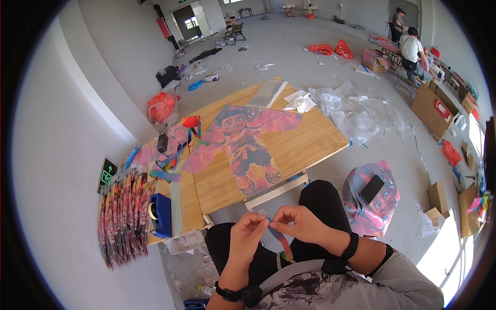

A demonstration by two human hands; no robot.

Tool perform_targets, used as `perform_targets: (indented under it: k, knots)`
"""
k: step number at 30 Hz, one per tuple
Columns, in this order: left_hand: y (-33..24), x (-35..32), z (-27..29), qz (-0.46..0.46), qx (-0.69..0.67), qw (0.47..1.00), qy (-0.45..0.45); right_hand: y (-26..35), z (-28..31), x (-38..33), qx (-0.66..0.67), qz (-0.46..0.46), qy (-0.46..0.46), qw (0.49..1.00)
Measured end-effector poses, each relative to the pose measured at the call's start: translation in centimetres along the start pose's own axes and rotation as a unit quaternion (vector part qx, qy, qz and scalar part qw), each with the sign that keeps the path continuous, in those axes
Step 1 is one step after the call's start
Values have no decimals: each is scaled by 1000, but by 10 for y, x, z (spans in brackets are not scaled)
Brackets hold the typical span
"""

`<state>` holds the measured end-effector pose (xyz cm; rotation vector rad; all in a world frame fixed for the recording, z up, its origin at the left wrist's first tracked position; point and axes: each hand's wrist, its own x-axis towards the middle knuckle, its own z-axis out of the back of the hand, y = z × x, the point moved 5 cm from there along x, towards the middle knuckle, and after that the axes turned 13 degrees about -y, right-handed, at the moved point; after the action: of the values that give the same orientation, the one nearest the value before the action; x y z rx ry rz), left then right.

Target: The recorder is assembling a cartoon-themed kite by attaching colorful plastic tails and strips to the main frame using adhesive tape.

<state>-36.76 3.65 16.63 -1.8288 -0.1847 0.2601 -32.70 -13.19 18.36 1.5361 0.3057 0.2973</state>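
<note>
Above my lap, my left hand (248, 228) and my right hand (298, 224) meet fingertip to fingertip. Both pinch the upper end of a multicoloured ribbon (281, 242), which hangs down between them toward my lap. A bit of clear plastic seems to show at the fingertips, too small to make out. Beyond my hands, a kite (238, 132) printed with a cartoon figure lies spread flat on the wooden table (315, 139). More rainbow ribbons (168, 169) lie at the table's left side.
A blue tape dispenser (161, 216) stands by thin rods (176, 206) at the table's left edge. Several packed kites (124, 219) hang beside it. At right, a black phone (372, 189) rests on a printed sheet (374, 219). Clear plastic (356, 111) and cardboard boxes (434, 111) litter the floor.
</note>
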Motion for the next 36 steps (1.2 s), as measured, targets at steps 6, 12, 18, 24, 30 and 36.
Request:
perform_targets:
  k: [6,12,18,24,30,36]
  knots:
    - [3,1,0,31,-22,999,-7,-6,-1,1,24,-5,12,1000]
    - [-1,-2,-10,-18,-8,1000,-15,-9,-1,2,25,-21,7,999]
    - [3,1,-3,-13,9,1000,-18,-10,0,5,-38,12,6,999]
    - [-4,6,1,-108,169,979,-42,10,12,25,-92,19,-40,995]
    - [-6,13,4,-142,195,969,-47,36,-1,51,-153,146,-12,977]
    - [21,35,17,-78,76,994,1,36,-11,84,-170,171,-8,970]
